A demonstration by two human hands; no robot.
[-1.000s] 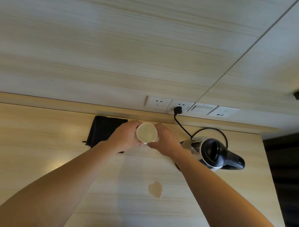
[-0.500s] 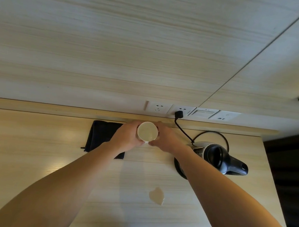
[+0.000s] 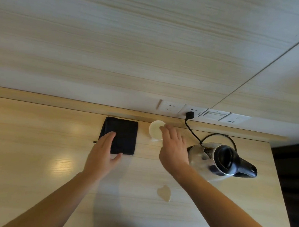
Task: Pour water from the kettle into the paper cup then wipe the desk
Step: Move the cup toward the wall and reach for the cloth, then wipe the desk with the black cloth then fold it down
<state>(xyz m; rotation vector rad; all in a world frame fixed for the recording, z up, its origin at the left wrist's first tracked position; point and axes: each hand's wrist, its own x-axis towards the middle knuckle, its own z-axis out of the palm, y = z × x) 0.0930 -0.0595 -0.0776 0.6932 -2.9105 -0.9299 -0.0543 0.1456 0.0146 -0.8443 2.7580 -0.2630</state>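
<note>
A white paper cup (image 3: 155, 130) stands upright at the back of the wooden desk (image 3: 34, 158), near the wall. My right hand (image 3: 173, 147) hovers just right of it with fingers apart, the fingertips at its rim, holding nothing. My left hand (image 3: 104, 154) is open and spread over the near left corner of a folded black cloth (image 3: 123, 134) that lies flat to the left of the cup. A steel kettle (image 3: 213, 159) with a black handle and its lid open sits at the right. A small puddle of water (image 3: 164, 193) lies on the desk nearer to me.
The kettle's black cord (image 3: 193, 131) runs to a plug in a row of wall sockets (image 3: 195, 111). The desk's right edge (image 3: 280, 186) drops off just past the kettle. A wood-panelled wall rises behind the desk.
Both hands held the cup a moment ago. They have let it go; it now stands on the desk. My left hand has moved left onto the black cloth, and my right hand has drawn back.
</note>
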